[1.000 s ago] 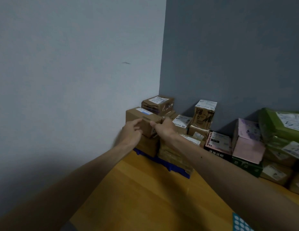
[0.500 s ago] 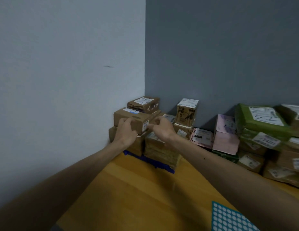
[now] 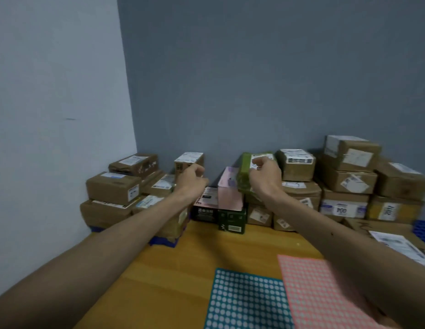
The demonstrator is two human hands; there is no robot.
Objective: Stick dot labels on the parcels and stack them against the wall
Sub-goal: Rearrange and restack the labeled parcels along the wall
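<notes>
Brown cardboard parcels are stacked in the corner; one brown box (image 3: 111, 188) lies on top of the left stack with nothing touching it. My left hand (image 3: 191, 179) hovers to its right, fingers loosely curled and holding nothing. My right hand (image 3: 266, 174) is raised in front of a green parcel (image 3: 244, 179) that leans on a pink box (image 3: 229, 193); whether its curled fingers touch the parcel is unclear. A teal dot-label sheet (image 3: 247, 300) and a pink dot-label sheet (image 3: 320, 293) lie on the wooden table (image 3: 173, 269) close to me.
More brown parcels (image 3: 349, 181) are piled along the grey wall (image 3: 254, 79) to the right. A flat parcel (image 3: 396, 243) lies at the right edge. A black box (image 3: 204, 210) and a dark green box (image 3: 231, 220) stand under the pink one. A blue tray (image 3: 164, 241) sits beneath the corner stack.
Both hands have let go of the brown box on the corner stack and moved right, and my view has turned right, bringing the right-hand piles and both label sheets into sight.
</notes>
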